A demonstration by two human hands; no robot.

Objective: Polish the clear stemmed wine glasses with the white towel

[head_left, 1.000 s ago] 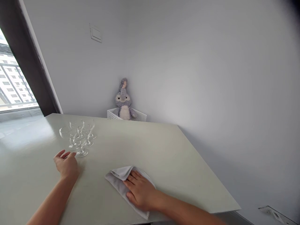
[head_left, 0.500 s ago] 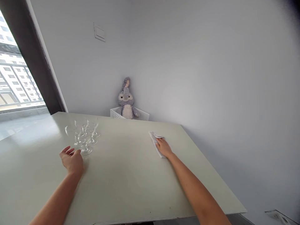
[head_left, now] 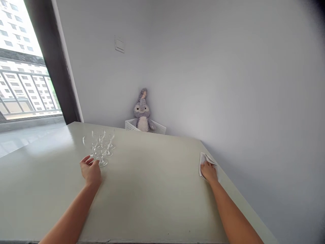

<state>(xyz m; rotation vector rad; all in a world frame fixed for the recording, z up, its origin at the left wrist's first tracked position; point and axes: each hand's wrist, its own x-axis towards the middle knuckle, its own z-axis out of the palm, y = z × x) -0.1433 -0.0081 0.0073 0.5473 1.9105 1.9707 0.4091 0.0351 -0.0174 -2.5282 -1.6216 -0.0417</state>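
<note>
On the left part of the pale table (head_left: 147, 196) stand several clear stemmed glasses (head_left: 103, 163), grouped closely. My left hand (head_left: 90, 169) is just in front of and to the left of the nearest glass foot, palm turned inward, with its fingers curved and apart. No object shows in it; whether a fingertip touches glass cannot be made out. Near the table's right edge, my right hand (head_left: 210, 172) presses a folded white cloth (head_left: 202, 160) against the surface, its fingers bent over the cloth.
Beyond the far edge, a grey plush toy (head_left: 142, 117) sits in a white perforated basket (head_left: 161, 129) in the wall corner. The wall runs along the table's right side. A dark-framed window (head_left: 54, 57) is at the left.
My right hand has slid the cloth rightward and slightly nearer across the table. My left hand is a little closer to the nearest glass foot. The camera view has shifted.
</note>
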